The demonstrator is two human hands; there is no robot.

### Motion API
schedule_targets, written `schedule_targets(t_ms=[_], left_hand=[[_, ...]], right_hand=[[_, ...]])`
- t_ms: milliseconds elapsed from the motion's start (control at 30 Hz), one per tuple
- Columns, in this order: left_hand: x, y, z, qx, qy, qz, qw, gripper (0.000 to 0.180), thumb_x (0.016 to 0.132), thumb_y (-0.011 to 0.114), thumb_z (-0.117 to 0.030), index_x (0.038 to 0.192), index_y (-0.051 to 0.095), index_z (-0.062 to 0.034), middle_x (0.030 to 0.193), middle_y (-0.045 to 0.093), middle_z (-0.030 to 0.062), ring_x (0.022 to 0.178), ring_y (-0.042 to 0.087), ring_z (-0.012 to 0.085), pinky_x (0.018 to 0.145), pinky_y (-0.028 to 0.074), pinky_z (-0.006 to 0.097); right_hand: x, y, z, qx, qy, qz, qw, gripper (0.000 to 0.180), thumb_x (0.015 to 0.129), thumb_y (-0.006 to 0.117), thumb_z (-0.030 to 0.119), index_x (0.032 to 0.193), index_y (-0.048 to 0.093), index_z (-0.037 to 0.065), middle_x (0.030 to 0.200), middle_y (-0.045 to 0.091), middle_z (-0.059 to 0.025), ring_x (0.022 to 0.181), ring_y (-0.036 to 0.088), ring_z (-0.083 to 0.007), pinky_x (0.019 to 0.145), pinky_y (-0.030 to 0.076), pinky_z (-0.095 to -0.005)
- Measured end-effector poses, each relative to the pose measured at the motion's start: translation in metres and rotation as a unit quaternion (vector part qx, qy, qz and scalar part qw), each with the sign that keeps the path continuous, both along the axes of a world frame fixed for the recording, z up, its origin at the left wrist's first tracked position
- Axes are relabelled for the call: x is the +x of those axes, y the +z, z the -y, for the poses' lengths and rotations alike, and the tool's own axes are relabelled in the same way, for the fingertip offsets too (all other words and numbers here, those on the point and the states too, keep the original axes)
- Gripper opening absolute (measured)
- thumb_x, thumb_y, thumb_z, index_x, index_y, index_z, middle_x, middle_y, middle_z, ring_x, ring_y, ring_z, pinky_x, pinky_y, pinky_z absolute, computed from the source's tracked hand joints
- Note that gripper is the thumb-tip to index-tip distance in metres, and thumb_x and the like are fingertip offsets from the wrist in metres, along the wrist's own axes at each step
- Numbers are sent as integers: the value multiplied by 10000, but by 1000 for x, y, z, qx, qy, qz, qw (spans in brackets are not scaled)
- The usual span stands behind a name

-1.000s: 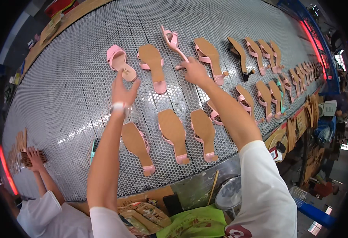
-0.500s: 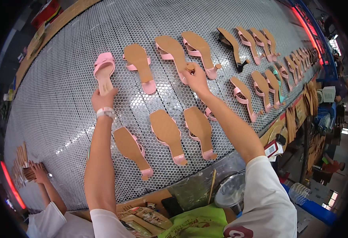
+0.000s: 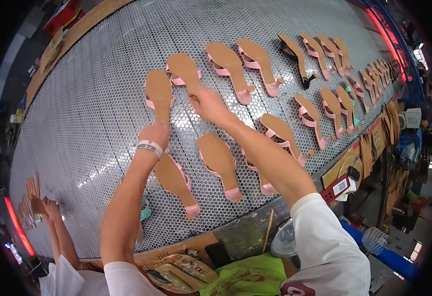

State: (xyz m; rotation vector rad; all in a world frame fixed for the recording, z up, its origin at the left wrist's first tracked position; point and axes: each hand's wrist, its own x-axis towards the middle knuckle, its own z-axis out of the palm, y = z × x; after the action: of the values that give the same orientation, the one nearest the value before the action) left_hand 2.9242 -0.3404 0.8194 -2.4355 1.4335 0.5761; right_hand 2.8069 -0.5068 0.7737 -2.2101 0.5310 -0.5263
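Observation:
My left hand [image 3: 154, 135] is closed around the heel end of a pink-strapped sandal [image 3: 159, 93], whose tan sole faces up. To its right, my right hand [image 3: 207, 104] is closed over the heel end of a second pink sandal [image 3: 182, 67], also sole up. The fingers hide both heels. Beside it lie two more pink sandals, one [image 3: 225, 64] nearer my hand and one [image 3: 256, 59] farther right. Below my hands rest further upturned pink sandals, among them one [image 3: 174, 180] by my left wrist and one [image 3: 217, 155] under my right forearm.
The sandals lie on a grey perforated conveyor [image 3: 102, 108]. Farther right are a black sandal [image 3: 293, 52], a mint-strapped one [image 3: 349, 103] and several pink ones. A mint strap [image 3: 145, 209] shows beside my left forearm. At far left, another person's hands [image 3: 51, 207] hold tan soles.
The sandal in my left hand has turned from strap side up to sole up. My right hand has moved left from one sandal's heel to the neighbouring sandal's. The view has shifted slightly.

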Motion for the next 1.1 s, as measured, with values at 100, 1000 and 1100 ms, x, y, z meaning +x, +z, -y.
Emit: schedule_targets(t_ms=[100,1000,1100], left_hand=[[7,3,2,-59,41,-23,997,291,876,541,-288,869,643,-15,853,662,218,766,645,402,693,514,493],[-54,21,-450,-305,385,-324,808,292,771,721,-100,976,516,-71,936,560,45,917,563,153,703,491,307],[-46,3,-458,-379,398,-281,787,172,814,673,-60,911,531,-58,740,561,15,668,540,100,576,463,265]], right_hand=[[-1,0,-5,-12,-12,-16,1000,119,787,587,66,885,595,-2,865,622,-205,802,608,-385,697,482,-459],[-51,56,-477,639,-29,-229,734,779,777,725,443,1251,402,-84,1066,592,-181,872,614,-210,720,512,-337],[-29,45,-497,542,-137,-208,803,837,739,732,505,1241,401,-77,1071,585,-188,963,604,-270,802,492,-376]])
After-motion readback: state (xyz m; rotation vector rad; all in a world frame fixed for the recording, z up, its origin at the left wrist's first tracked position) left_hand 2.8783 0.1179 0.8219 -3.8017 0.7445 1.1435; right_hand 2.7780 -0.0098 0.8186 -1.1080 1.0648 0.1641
